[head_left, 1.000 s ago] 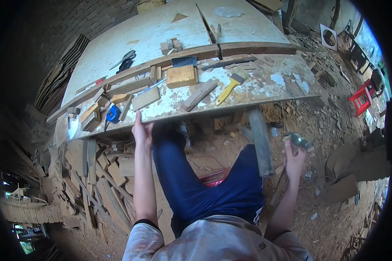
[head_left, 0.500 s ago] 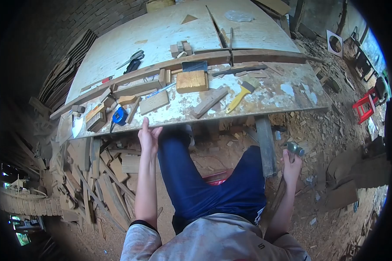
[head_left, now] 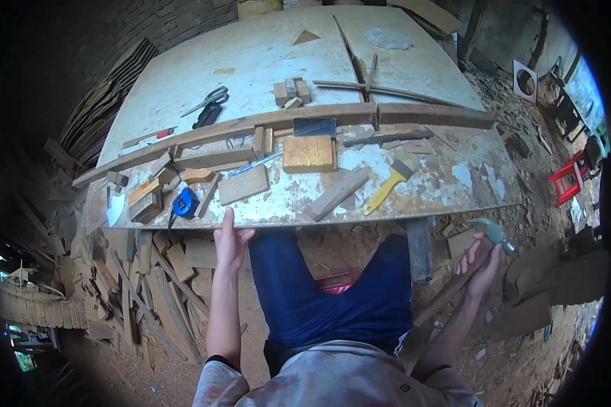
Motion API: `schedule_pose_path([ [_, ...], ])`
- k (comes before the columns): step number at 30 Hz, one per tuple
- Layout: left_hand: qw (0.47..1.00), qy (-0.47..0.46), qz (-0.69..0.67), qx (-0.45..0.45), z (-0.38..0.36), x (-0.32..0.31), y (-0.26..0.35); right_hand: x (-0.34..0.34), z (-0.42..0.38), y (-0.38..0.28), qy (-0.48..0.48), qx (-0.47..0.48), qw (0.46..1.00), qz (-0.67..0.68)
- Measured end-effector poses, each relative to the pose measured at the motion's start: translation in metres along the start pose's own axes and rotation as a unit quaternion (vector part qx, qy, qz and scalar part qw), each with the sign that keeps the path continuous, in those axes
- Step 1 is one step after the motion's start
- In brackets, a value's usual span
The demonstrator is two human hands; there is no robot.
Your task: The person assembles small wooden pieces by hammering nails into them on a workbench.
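Observation:
My right hand (head_left: 480,266) is closed around a claw hammer (head_left: 497,235), just below its metal head. Its wooden handle slants down toward my lap, right of the bench leg. At the near edge of the workbench (head_left: 285,216), my left hand (head_left: 231,245) grips the board, its thumb on the edge and some fingers hidden. Closest to that hand on the bench are a blue tape measure (head_left: 184,203) and a flat wood block (head_left: 244,185). Farther right lie a narrow wood piece (head_left: 339,193) and a yellow-handled paintbrush (head_left: 388,187).
A wooden rail (head_left: 271,122) crosses the bench, with a bristled yellowish block (head_left: 309,154) before it. Pliers (head_left: 207,100) and thin sticks (head_left: 400,93) lie beyond. Scrap wood (head_left: 173,298) is heaped below left; a red plastic stool (head_left: 569,178) stands far right.
My right hand has moved up and right with the hammer, whose claw now shows. My left hand stays at the bench edge. The view has shifted slightly.

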State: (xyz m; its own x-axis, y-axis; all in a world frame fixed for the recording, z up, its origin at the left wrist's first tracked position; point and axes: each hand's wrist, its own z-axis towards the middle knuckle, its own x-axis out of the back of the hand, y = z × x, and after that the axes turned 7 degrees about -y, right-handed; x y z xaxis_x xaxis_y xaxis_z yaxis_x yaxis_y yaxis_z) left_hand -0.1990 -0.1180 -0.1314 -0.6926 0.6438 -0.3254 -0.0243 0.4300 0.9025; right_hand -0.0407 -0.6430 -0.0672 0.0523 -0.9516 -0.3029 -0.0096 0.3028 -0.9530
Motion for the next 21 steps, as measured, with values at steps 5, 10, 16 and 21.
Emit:
schedule_pose_path([
  [5, 1.0, 0.018, -0.004, -0.011, 0.001, -0.001, -0.003, -0.037, 0.016, -0.056, -0.034, 0.172, 0.984, 0.037],
  [10, 0.999, 0.013, -0.011, -0.028, 0.0, -0.006, -0.003, -0.051, 0.033, -0.101, -0.063, 0.32, 0.945, 0.03],
  [16, 0.999, 0.005, -0.016, -0.045, 0.0, -0.006, -0.01, -0.076, 0.079, -0.122, -0.043, 0.461, 0.886, -0.042],
  [21, 0.998, 0.007, -0.015, -0.056, -0.004, -0.01, -0.01, -0.112, 0.121, -0.094, -0.034, 0.45, 0.886, -0.105],
])
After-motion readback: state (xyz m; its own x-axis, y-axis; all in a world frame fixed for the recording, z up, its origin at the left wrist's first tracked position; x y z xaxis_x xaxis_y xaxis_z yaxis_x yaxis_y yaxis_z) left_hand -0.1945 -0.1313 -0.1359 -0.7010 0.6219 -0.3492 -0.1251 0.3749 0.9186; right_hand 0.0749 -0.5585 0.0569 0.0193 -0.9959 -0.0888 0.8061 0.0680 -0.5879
